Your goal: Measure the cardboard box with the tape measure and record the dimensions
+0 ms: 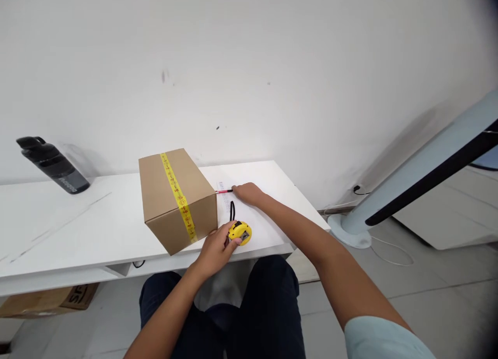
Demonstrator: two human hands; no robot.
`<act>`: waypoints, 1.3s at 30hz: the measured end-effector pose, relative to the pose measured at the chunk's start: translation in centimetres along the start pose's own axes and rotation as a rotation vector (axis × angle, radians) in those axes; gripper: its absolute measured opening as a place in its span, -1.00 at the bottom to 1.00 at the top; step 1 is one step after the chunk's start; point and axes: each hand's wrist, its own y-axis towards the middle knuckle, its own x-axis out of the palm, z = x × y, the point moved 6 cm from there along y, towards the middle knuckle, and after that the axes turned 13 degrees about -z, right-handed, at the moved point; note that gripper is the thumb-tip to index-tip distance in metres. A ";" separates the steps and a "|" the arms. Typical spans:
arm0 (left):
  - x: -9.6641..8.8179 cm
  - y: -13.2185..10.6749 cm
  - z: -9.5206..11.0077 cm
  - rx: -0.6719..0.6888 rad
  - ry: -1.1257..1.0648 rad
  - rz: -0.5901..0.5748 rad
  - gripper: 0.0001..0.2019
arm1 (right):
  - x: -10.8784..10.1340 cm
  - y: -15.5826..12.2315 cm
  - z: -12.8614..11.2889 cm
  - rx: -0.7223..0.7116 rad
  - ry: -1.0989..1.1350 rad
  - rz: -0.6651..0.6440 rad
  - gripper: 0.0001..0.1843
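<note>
A brown cardboard box sealed with a strip of yellow tape stands on the white table. My left hand grips a yellow tape measure at the table's front edge, just right of the box; its black wrist loop lies behind it. My right hand reaches further back, fingers closed on a red and black pen whose tip points at the box's right side. The pen rests over a sheet of white paper with faint writing.
A dark water bottle stands at the table's back left near the white wall. A flat cardboard box lies on the floor under the table. A pale floor stand with a round base and cable rises at the right. My dark-trousered legs are below.
</note>
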 end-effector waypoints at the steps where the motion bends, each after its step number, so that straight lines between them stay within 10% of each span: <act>1: 0.2 0.1 -0.1 -0.023 -0.009 -0.001 -0.54 | -0.1 -0.2 0.7 -0.017 0.031 0.016 -0.62; 10: 0.7 -0.1 -0.8 -0.055 -0.196 -0.146 -0.51 | 4.7 -2.4 1.2 -0.277 0.535 0.038 -0.30; 17: -0.5 -0.3 -2.8 -0.026 -0.897 -0.429 -0.53 | 5.9 -2.2 1.0 -0.266 0.668 0.030 -0.44; 39: -0.7 -0.1 -4.1 0.000 -1.132 -0.348 -0.53 | 5.8 -3.6 0.3 -0.197 0.490 0.010 -0.56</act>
